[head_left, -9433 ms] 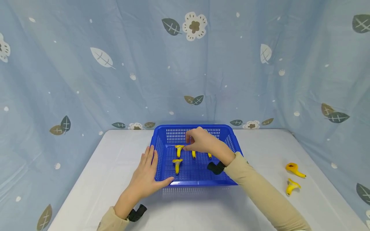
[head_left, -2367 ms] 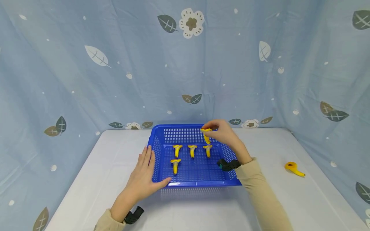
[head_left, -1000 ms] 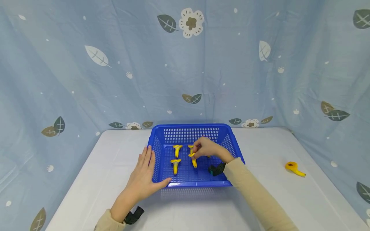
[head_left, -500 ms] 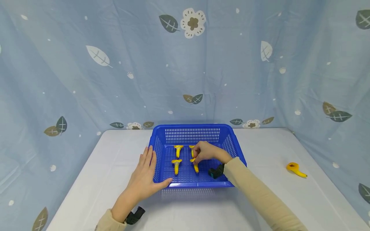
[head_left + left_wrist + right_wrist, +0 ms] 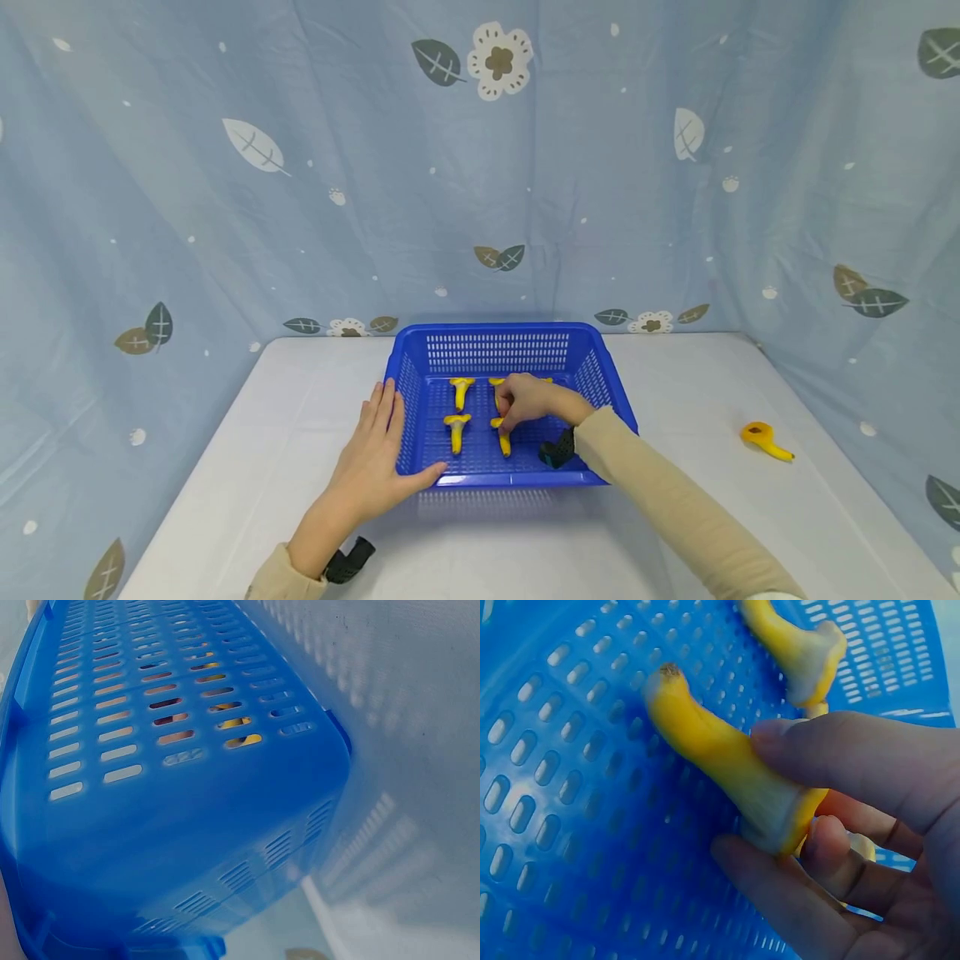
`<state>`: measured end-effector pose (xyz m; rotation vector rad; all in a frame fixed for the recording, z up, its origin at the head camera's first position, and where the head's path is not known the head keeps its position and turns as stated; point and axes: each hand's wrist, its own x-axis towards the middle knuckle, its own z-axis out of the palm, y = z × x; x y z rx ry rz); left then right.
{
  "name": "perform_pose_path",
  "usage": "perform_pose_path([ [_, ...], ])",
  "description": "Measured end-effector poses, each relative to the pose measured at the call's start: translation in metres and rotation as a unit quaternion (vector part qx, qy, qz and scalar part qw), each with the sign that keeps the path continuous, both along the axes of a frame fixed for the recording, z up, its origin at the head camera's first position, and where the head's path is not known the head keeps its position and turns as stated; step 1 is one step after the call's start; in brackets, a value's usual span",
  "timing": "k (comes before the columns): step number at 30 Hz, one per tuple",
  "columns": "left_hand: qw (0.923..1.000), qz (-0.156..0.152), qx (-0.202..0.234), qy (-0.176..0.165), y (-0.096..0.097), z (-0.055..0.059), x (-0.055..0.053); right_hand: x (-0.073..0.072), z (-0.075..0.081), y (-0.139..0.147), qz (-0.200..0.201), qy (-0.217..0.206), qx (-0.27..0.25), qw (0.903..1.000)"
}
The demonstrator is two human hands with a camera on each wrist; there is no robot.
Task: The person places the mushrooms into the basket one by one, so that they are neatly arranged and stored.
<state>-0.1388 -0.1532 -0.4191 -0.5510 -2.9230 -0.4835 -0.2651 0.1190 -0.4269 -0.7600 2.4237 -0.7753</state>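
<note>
My right hand (image 5: 528, 397) reaches down into a blue plastic basket (image 5: 525, 480) and pinches a yellow chanterelle mushroom (image 5: 506, 445) by its cap end. In the right wrist view, thumb and fingers grip this chanterelle (image 5: 720, 757) low over the perforated floor, its stem pointing away. One chanterelle (image 5: 456, 434) lies to its left; behind is a row with another chanterelle (image 5: 462, 392) at the left and two partly covered by the hand. My left hand (image 5: 367, 462) rests on the basket's left front corner, fingers straight along the rim, thumb spread over the front edge.
A single chanterelle (image 5: 767, 441) lies on the white table (image 5: 697, 392) well right of the basket. A patterned blue curtain (image 5: 390, 167) hangs behind and along the sides. The slotted basket wall (image 5: 180, 817) fills most of the left wrist view.
One of two chanterelles at the right has left the table. My right hand carried it over the basket's back, then lowered it to the front row's middle. The left hand stays put.
</note>
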Motion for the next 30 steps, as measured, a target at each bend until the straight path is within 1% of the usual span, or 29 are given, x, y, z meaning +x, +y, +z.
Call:
perform_pose_path([
  [3,1.0000,0.001,-0.001,0.001,0.000,0.000,0.000,0.000,0.000,-0.001,0.005,0.007,0.009,0.9999],
  [10,1.0000,0.003,0.000,-0.004,-0.001,0.001,0.000,0.001,0.000,-0.003,0.002,0.009,0.021,0.9997],
  [13,1.0000,0.004,-0.002,0.000,-0.001,0.001,0.001,0.001,0.000,-0.003,0.001,0.015,0.022,0.9996],
  [19,1.0000,0.001,-0.001,0.009,-0.001,0.000,0.002,0.001,0.001,-0.003,-0.005,0.010,0.034,0.9994],
  [26,1.0000,0.001,-0.001,0.004,-0.001,0.000,0.002,0.002,0.007,-0.003,-0.003,0.018,0.060,0.9980],
  [30,1.0000,-0.001,0.001,0.007,-0.001,0.000,0.001,0.002,0.012,-0.002,-0.005,0.015,0.065,0.9978],
])
